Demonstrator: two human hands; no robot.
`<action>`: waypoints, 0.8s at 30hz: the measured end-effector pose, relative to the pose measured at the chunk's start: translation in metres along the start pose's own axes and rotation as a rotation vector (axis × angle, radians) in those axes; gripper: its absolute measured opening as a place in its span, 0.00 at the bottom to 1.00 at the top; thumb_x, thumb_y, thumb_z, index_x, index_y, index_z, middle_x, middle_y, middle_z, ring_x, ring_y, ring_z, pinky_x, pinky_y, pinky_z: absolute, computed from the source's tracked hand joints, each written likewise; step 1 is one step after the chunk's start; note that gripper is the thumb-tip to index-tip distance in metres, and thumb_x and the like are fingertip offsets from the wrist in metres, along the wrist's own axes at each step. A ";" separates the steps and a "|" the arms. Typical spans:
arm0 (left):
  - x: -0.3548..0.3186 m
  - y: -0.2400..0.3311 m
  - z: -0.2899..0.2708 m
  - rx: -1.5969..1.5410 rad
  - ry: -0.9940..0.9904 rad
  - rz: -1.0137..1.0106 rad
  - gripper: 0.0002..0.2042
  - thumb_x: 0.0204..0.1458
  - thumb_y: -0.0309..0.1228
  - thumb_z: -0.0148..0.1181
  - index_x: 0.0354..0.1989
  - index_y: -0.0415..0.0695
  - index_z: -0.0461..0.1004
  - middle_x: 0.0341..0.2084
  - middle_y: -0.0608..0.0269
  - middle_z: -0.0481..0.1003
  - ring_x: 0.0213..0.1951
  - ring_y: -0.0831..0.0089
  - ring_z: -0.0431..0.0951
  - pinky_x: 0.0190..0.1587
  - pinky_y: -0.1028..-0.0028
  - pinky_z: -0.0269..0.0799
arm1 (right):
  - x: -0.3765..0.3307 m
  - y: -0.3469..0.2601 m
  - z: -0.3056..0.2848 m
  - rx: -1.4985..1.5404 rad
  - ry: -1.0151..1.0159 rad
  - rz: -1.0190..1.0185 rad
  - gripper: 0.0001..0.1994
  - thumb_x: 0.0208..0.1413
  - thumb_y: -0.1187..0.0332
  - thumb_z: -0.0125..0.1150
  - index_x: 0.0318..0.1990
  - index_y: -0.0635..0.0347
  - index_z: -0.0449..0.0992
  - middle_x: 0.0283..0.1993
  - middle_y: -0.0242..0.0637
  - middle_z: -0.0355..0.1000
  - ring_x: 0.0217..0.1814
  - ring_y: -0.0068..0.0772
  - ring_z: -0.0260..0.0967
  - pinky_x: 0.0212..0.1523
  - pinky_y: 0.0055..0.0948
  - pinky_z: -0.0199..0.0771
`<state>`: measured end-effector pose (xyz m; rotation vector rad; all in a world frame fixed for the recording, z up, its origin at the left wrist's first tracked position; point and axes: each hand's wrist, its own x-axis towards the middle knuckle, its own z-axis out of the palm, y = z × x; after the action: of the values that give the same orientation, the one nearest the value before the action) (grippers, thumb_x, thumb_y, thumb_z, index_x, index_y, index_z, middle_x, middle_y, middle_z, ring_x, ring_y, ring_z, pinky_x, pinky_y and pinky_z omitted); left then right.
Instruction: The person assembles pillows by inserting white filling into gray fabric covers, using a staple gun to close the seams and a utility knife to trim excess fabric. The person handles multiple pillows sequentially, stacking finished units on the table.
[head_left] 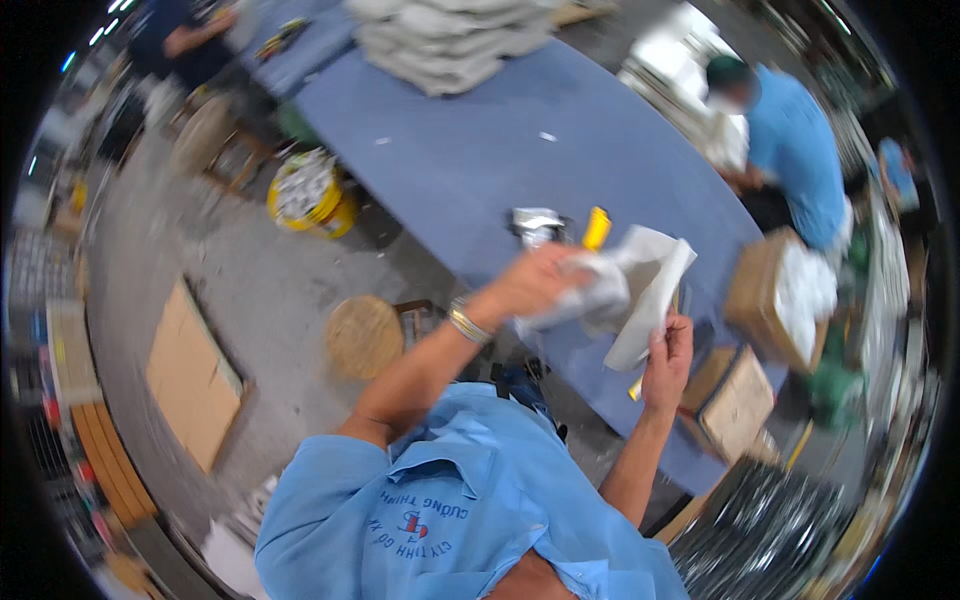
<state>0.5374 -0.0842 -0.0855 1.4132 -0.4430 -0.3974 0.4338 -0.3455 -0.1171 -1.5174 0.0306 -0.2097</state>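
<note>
A pale, curled sheet (645, 325), smooth-looking, is held over the flat blue table (450, 155), towards three o'clock; the right hand (668, 362) pinches its edge. The left hand (540, 280) blurs against its other side, so its grip cannot be told. One stack of rumpled grey pieces (445, 45) lies at twelve, one round yellow bucket (341, 216) at ten, two cardboard boxes (748, 285) at three and four.
</note>
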 end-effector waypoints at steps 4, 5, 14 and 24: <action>-0.041 0.004 -0.011 0.075 0.039 0.188 0.16 0.58 0.31 0.66 0.52 0.38 0.80 0.52 0.52 0.76 0.53 0.67 0.77 0.55 0.68 0.72 | 0.010 0.011 0.117 0.009 -0.182 -0.014 0.32 0.56 0.66 0.74 0.62 0.62 0.61 0.57 0.38 0.65 0.58 0.31 0.66 0.62 0.31 0.66; -0.049 -0.003 -0.022 0.235 0.119 0.271 0.19 0.56 0.32 0.67 0.56 0.40 0.78 0.54 0.51 0.75 0.56 0.63 0.76 0.58 0.67 0.71 | 0.012 0.025 0.128 -0.027 -0.121 0.028 0.32 0.54 0.67 0.75 0.62 0.61 0.61 0.57 0.38 0.65 0.59 0.31 0.66 0.62 0.31 0.66; -0.099 -0.079 -0.099 0.137 0.325 0.119 0.55 0.47 0.50 0.74 0.78 0.44 0.46 0.70 0.38 0.59 0.72 0.45 0.59 0.73 0.58 0.57 | 0.066 0.029 0.199 -0.026 -0.403 0.213 0.22 0.56 0.77 0.60 0.58 0.61 0.65 0.53 0.37 0.70 0.56 0.31 0.70 0.59 0.33 0.70; -0.096 -0.050 -0.126 0.086 0.967 -0.040 0.32 0.66 0.46 0.57 0.70 0.36 0.62 0.59 0.41 0.74 0.58 0.58 0.77 0.58 0.64 0.73 | 0.122 0.071 0.300 0.136 -0.714 0.407 0.25 0.63 0.68 0.65 0.65 0.61 0.64 0.55 0.36 0.73 0.55 0.28 0.72 0.58 0.29 0.73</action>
<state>0.5203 0.0665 -0.1541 1.5202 0.3615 0.2947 0.6075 -0.0657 -0.1574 -1.3458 -0.2374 0.6456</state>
